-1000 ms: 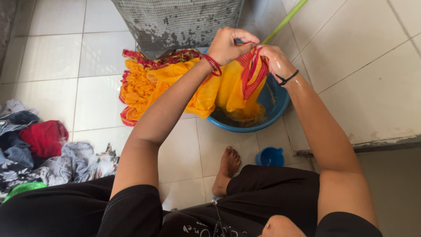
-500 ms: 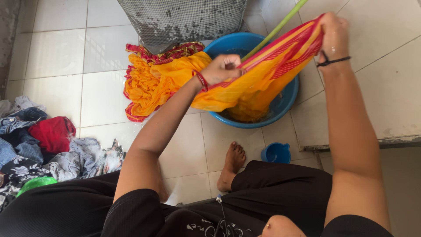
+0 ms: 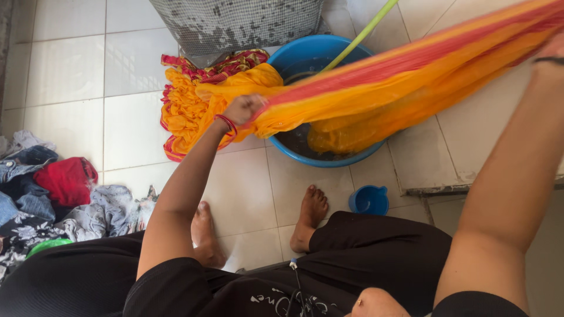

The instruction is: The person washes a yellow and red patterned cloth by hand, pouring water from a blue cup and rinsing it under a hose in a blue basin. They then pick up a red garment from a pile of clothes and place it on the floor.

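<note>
A long wet orange cloth with red striped borders stretches from the floor heap at the left up to the top right corner. My left hand, with a red thread on its wrist, grips the cloth near the rim of the blue basin. At the right edge my right hand, mostly cut off, holds the cloth's raised end. Part of the cloth hangs down into the basin. The rest lies bunched on the tiles.
A grey mesh basket stands behind the basin, and a green hose runs into it. A small blue mug sits by my right foot. A heap of clothes lies at the left. A raised tiled step is at right.
My right hand has swung up and out to the right, drawing the cloth taut out of the basin. My left hand slid left and lower along the cloth.
</note>
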